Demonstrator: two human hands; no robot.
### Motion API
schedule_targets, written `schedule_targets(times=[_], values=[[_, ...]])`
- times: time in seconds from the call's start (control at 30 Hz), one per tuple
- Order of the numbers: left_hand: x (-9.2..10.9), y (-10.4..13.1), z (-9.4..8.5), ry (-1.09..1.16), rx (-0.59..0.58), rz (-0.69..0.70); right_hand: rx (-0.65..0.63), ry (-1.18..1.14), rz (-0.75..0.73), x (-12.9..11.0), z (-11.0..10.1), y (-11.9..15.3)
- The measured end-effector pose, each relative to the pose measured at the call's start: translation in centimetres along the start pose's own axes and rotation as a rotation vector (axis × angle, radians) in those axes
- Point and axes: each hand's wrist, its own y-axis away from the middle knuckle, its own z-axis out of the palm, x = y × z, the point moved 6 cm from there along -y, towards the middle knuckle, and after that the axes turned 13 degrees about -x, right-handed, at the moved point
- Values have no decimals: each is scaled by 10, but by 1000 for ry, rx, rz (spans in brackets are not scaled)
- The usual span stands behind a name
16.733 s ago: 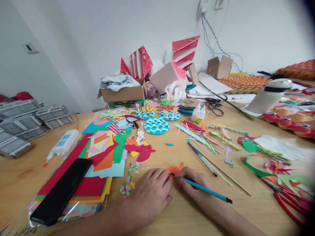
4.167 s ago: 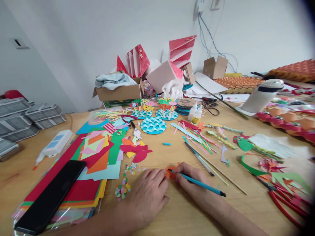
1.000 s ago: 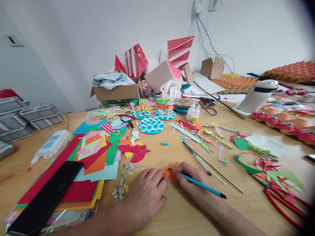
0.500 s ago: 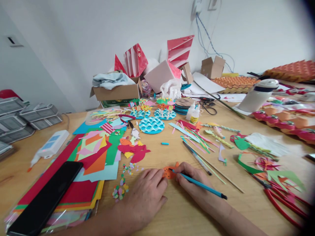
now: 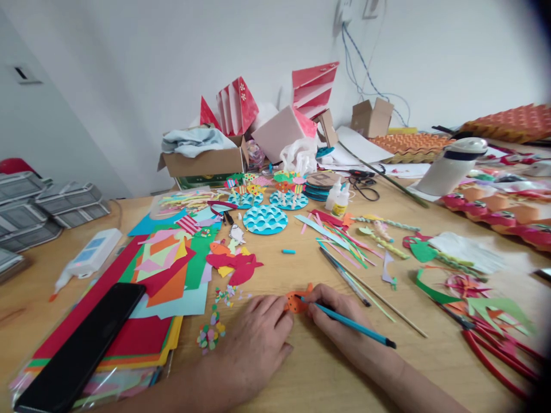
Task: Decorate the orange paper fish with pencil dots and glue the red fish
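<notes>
A small orange paper fish [image 5: 296, 303] with dark dots lies on the table between my hands. My left hand [image 5: 260, 332] rests palm down, its closed fingertips holding the left end of the fish against the wood. In my right hand [image 5: 336, 310] is a blue felt-tip pen [image 5: 355, 324], gripped low with its tip on the fish; the right fingers partly cover the tail side. A short blue pen cap [image 5: 288, 251] lies beyond the fish. Red paper fish shapes [image 5: 241, 268] lie farther left, and small paper dots [image 5: 210, 334] are scattered beside my left hand.
Left are stacked coloured papers [image 5: 142, 335], a black phone [image 5: 81, 350] and a glue gun [image 5: 88, 258]. Blue wavy discs [image 5: 265, 219] and glue bottles [image 5: 340, 201] stand behind. To the right lie paper strips [image 5: 344, 244], a wooden stick [image 5: 400, 315] and red-handled scissors [image 5: 486, 355].
Almost nothing differs. The pen stays on the fish, with its rear end shifted very slightly left, and both hands keep their places.
</notes>
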Motion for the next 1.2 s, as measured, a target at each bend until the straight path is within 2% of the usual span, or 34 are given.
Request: schedule_targets(times=[0.5, 0.7, 0.83, 0.97, 1.2], values=[[0, -2, 1, -2, -4, 2, -59, 16, 31, 5, 4, -1], [0, 0, 0, -1, 3, 0, -19, 8, 35, 9, 3, -1], [1, 0, 0, -5, 7, 0, -35, -3, -2, 7, 4, -1], [1, -1, 0, -5, 14, -1, -37, -4, 27, 5, 3, -1], [-1, -1, 3, -12, 15, 4, 18, -18, 27, 3, -1, 1]])
